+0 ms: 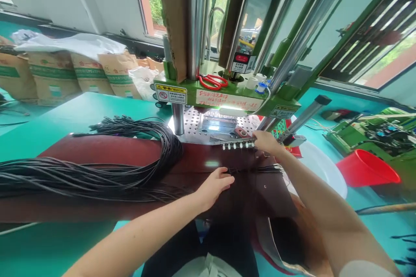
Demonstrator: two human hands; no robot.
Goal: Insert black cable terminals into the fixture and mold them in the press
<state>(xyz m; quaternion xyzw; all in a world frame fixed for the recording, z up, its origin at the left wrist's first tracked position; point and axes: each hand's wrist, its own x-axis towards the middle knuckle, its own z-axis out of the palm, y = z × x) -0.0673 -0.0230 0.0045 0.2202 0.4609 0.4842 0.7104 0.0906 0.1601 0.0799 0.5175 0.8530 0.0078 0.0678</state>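
Brown paper sacks (52, 75) stand left of the green press (237, 88), and a red bucket (367, 169) sits to its right. From the head view, a dark red table (198, 156) stretches out in front of the press. Just before the press's perforated plate (191, 127), the right hand (264, 142) has its fingers closed round the right end of a metal bar (238, 143) lined with small white pieces. Farther out from the press, the left hand (217, 184) has loosely curled fingers at a thin bundle of black cables (260, 169); I cannot tell whether they pinch it. A thicker coil of cables (169, 151) lies left of the press front.

The step in hand looks like handling the bar at the press; the next move seems to call for a steady, level hold. Both forearms are cut off, the right fingertips are hidden, and whether the 2 cable groups join is unclear.
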